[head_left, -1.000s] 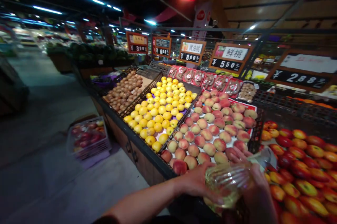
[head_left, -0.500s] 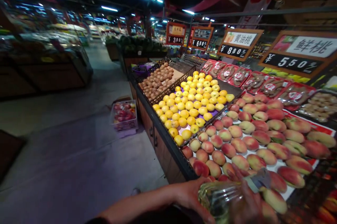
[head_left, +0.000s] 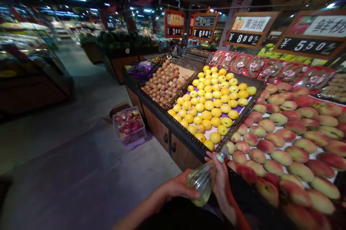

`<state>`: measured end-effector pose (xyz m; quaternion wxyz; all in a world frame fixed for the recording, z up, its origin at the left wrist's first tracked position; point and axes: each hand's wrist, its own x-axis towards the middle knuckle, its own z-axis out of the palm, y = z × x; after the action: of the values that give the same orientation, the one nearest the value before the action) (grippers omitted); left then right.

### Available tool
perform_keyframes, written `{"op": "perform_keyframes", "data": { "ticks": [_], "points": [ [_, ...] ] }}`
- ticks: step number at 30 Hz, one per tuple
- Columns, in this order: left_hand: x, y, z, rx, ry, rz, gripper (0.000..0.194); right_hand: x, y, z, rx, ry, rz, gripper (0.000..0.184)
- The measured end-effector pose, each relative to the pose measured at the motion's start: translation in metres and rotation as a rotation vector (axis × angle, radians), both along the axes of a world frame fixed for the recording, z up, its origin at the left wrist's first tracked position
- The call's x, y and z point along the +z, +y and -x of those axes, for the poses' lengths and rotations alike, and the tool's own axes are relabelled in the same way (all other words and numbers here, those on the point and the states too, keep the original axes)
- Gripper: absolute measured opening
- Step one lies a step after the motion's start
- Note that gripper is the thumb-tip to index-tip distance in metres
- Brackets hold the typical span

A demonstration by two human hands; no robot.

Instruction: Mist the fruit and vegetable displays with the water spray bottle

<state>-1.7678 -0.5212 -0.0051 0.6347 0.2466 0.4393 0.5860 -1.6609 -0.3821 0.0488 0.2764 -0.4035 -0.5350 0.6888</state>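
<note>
A clear bottle (head_left: 201,183) with pale yellow-green liquid is tilted in front of my body, its neck pointing up and to the right. My left hand (head_left: 181,186) is wrapped round the lower body, thumb across the front. Higher up, my right hand (head_left: 220,177) grips it near the neck, beside the whitish top (head_left: 222,156). Part of the bottle is hidden behind the right fingers. Just beyond the right hand lie rows of red-and-cream peaches (head_left: 273,136). Yellow peaches (head_left: 207,107) fill the crate farther off.
Brown round produce (head_left: 164,82) lies past the yellow peaches. A plastic basket of red fruit (head_left: 129,125) stands on the floor (head_left: 89,165) to the left. Red packaged trays (head_left: 254,66) line the stand's back, under price signs (head_left: 251,30). The stand's black edge (head_left: 186,140) runs ahead.
The view has turned right and the stand looks shifted. Both hands and the bottle have moved left, from over the peaches to before the stand's edge. Both hands remain on the bottle.
</note>
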Motion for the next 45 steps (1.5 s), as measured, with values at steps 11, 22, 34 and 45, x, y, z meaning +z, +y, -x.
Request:
{"op": "perform_keyframes", "data": {
  "ticks": [11,22,34,45],
  "points": [
    [0.022,-0.116,0.091,0.399,0.134,0.133,0.075,-0.01,-0.072,0.171,0.168,0.271,0.181,0.069],
    [0.018,-0.145,0.131,0.732,0.065,0.194,0.087,-0.002,-0.103,0.267,0.47,0.285,0.134,0.067],
    [-0.01,-0.052,0.221,0.169,0.168,-0.058,0.096,-0.006,-0.021,0.234,0.062,0.339,0.107,0.049],
    [0.031,0.086,0.218,-0.229,0.081,-0.083,0.101,0.005,0.075,0.192,-0.355,0.25,-0.044,0.046]
  ]
}}
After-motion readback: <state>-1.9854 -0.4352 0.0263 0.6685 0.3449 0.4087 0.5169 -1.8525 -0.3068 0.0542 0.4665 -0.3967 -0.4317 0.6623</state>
